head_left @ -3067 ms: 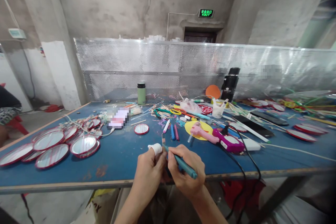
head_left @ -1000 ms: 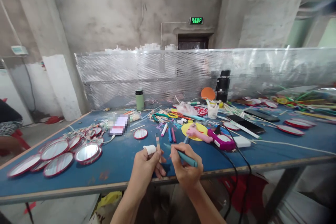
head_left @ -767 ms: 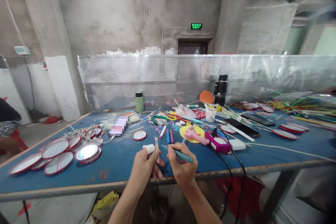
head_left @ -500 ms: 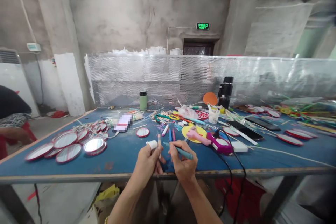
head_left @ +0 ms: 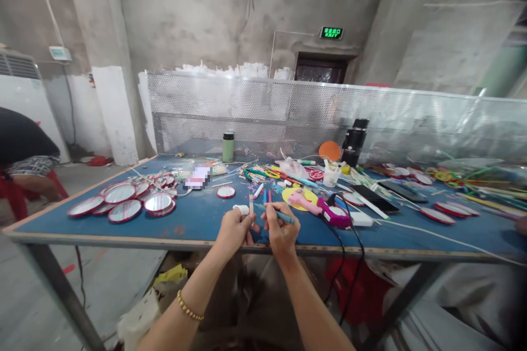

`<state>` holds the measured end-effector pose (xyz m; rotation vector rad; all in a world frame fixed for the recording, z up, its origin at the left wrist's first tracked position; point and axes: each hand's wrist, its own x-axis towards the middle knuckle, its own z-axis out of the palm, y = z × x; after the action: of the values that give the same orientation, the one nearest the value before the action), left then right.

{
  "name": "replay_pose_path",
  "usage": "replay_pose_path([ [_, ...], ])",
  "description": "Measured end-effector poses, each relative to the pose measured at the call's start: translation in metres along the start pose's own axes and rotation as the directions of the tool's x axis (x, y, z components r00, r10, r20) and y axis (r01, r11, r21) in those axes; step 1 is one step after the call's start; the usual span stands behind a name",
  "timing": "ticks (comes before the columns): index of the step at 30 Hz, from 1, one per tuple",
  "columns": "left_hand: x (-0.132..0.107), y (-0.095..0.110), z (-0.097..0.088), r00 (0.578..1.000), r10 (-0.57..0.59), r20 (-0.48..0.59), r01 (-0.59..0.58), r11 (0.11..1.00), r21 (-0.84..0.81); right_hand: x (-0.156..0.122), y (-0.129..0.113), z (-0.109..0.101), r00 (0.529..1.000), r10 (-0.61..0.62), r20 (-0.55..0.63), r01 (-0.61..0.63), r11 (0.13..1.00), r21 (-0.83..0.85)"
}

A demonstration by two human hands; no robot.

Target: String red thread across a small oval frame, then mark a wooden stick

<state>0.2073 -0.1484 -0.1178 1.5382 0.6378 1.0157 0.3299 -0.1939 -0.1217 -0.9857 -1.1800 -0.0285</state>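
Note:
My left hand [head_left: 235,227] pinches a thin pale stick [head_left: 251,204] upright at the near edge of the blue table [head_left: 197,225]; a white bandage wraps its forefinger tip. Close beside it, my right hand [head_left: 280,229] grips a teal pen [head_left: 278,214] like a pencil, its tip pointing left toward the stick. Just beyond the hands lie loose coloured markers [head_left: 263,194], a pink glue gun [head_left: 307,203] on a yellow disc, and a magenta gadget [head_left: 335,214] with black cables.
Several red-rimmed round mirrors [head_left: 127,202] lie at the table's left. A green flask [head_left: 228,147] and a black bottle [head_left: 356,135] stand before a perforated metal screen [head_left: 263,115]. Sticks, phones and more mirrors crowd the right side. Another person [head_left: 24,159] sits at far left.
The camera has pulled back and the view has widened, so both hands look smaller. The left hand raised the stick upright beside the pen. Both hands stay at the table's near edge.

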Motion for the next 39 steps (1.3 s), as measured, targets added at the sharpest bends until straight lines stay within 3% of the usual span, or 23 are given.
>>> replay_pose_path([
  [6, -0.011, 0.002, -0.002, 0.996, 0.065, -0.053, -0.061, 0.996, 0.071, -0.001, -0.006, 0.001, 0.999, 0.031, -0.033, -0.030, 0.999, 0.044],
  [11, -0.018, 0.008, -0.006, 0.993, 0.120, -0.006, -0.118, 0.987, 0.108, -0.006, -0.008, 0.001, 1.000, 0.021, 0.018, -0.022, 0.998, 0.057],
  [17, -0.037, 0.008, 0.000, 0.995, 0.100, -0.030, -0.098, 0.993, 0.073, -0.014, -0.018, -0.009, 0.999, -0.013, -0.032, 0.015, 0.997, 0.071],
  [21, -0.079, 0.005, 0.006, 0.998, 0.027, -0.052, -0.026, 1.000, 0.017, -0.030, -0.050, -0.029, 0.997, -0.069, -0.022, 0.070, 0.996, 0.050],
  [24, -0.107, 0.007, 0.007, 0.994, -0.071, -0.086, 0.063, 0.994, -0.091, -0.044, -0.085, -0.040, 0.975, -0.219, 0.031, 0.221, 0.973, -0.061],
  [29, -0.127, 0.013, 0.010, 0.994, -0.101, -0.041, 0.093, 0.983, -0.158, -0.066, -0.126, -0.038, 0.909, -0.414, 0.055, 0.414, 0.875, -0.250],
  [32, -0.135, 0.016, 0.011, 0.997, -0.054, -0.053, 0.047, 0.991, -0.126, -0.075, -0.131, -0.038, 0.905, -0.423, 0.044, 0.418, 0.868, -0.269],
  [36, -0.131, 0.021, 0.009, 0.996, 0.018, -0.090, -0.022, 0.999, -0.044, -0.067, -0.125, -0.040, 0.921, -0.382, 0.077, 0.389, 0.892, -0.228],
  [39, -0.098, 0.025, 0.005, 0.984, 0.114, -0.139, -0.112, 0.994, 0.019, -0.036, -0.106, -0.032, 0.911, -0.407, 0.065, 0.412, 0.893, -0.182],
])
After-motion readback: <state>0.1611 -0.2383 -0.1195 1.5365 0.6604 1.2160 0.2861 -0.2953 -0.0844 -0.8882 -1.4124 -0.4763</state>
